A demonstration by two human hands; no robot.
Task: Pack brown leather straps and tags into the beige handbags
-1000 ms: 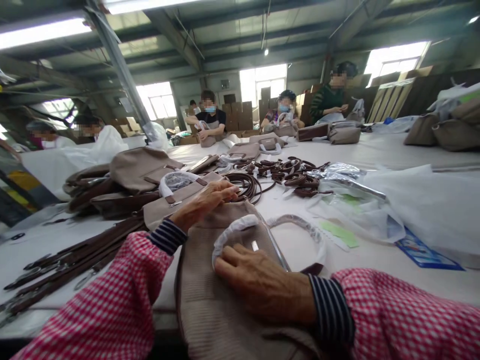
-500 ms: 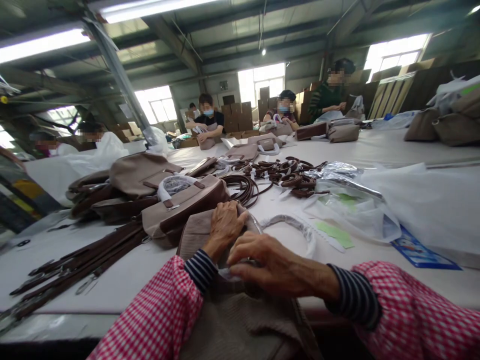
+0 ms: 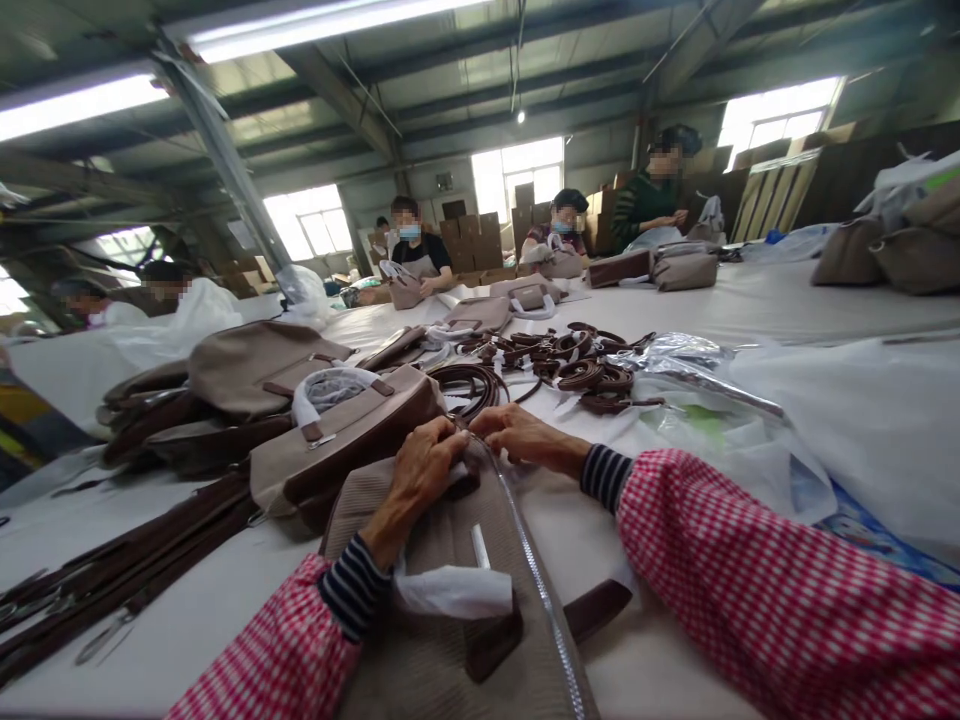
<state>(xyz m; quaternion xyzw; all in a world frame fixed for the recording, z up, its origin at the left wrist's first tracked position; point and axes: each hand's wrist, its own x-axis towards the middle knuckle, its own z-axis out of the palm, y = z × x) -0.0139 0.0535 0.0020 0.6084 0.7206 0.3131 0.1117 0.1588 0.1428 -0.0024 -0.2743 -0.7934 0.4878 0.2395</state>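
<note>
A taupe ribbed handbag [image 3: 439, 650] lies in front of me, its long silver zipper [image 3: 536, 560] running toward the far end. A white-wrapped handle [image 3: 457, 592] with brown leather tabs rests on its side. My left hand [image 3: 427, 468] is closed over the bag's far end, fingertips at the zipper end. Opposite it, my right hand [image 3: 521, 437] pinches the same zipper end with thumb and fingers. The fingertips of both hands almost meet; the zipper pull itself is hidden there.
Finished handbags [image 3: 345, 430] are piled on the left beside long brown straps [image 3: 142, 540]. Coiled straps [image 3: 585, 365] lie beyond my hands. Clear plastic bags [image 3: 750, 440] cover the right side. Co-workers [image 3: 416, 255] handle bags across the table [image 3: 750, 305].
The handbag has turned, so its zipper and wrapped handle now show. My right hand has moved from over the bag to its far end, beside my left hand. The view has shifted slightly.
</note>
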